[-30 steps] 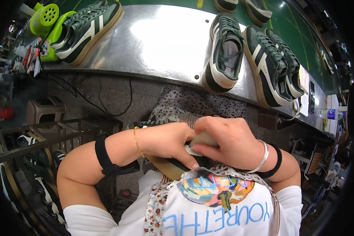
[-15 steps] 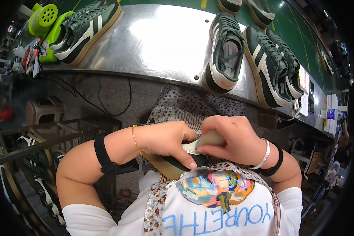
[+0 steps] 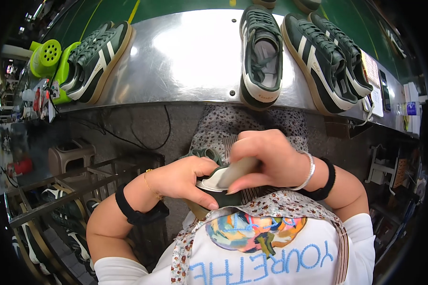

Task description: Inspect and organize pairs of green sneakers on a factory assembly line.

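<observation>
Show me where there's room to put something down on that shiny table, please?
The big bare patch is the metal tabletop between the two left sneakers and the single laced sneaker. A narrow wedge opens between that and the two right sneakers. It's crowded near the papers and phone, and around the held sneaker, between left hand and right hand.

The head view looks steeply down from the wearer's head, upright and facing the bench (image 3: 190,61) across the far side. The shirt (image 3: 280,244) lies nearest, the left hand (image 3: 183,180) and right hand (image 3: 273,156) just beyond; the wide fisheye lens bows straight edges toward a dark rim.
</observation>
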Available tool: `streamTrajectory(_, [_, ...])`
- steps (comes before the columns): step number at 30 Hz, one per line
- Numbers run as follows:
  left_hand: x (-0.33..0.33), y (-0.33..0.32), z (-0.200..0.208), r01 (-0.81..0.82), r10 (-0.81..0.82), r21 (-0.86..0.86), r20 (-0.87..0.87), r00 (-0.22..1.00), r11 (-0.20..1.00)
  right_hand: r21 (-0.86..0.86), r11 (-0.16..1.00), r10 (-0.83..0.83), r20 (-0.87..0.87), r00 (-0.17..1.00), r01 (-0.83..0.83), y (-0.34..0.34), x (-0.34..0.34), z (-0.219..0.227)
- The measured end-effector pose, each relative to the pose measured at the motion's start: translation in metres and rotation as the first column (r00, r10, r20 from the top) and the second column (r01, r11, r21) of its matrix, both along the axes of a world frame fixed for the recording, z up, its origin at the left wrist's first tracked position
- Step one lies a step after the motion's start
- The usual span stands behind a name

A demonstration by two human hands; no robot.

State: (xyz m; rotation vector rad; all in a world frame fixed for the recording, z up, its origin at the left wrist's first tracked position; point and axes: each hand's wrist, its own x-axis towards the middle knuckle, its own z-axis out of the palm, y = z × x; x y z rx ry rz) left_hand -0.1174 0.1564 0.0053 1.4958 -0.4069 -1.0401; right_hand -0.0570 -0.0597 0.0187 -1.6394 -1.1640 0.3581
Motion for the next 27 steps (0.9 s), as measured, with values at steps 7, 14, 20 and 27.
streamTrajectory(7, [-0.008, 0.011, -0.010, -0.014, 0.023, -0.145, 0.057, 0.998, 0.989, -0.158, 0.986, -0.040, 0.052, 0.998, 0.048, -0.023, 0.001, -0.048])
streamTrajectory(14, [-0.011, 0.002, -0.001, -0.123, 0.108, -0.161, -0.096, 0.989, 0.979, 0.266, 0.963, -0.124, 0.306, 0.944, 0.040, 0.023, 0.003, -0.018])
streamTrajectory(20, [-0.007, 0.007, -0.009, 0.029, -0.019, -0.135, 0.074, 0.997, 0.990, 0.162, 0.987, -0.080, 0.415, 0.906, 0.013, -0.013, 0.010, -0.027])
streamTrajectory(27, [-0.010, 0.000, -0.003, -0.146, 0.136, -0.144, -0.078, 0.988, 0.979, 0.328, 0.945, -0.098, 0.315, 0.944, -0.011, 0.010, 0.003, 0.001])
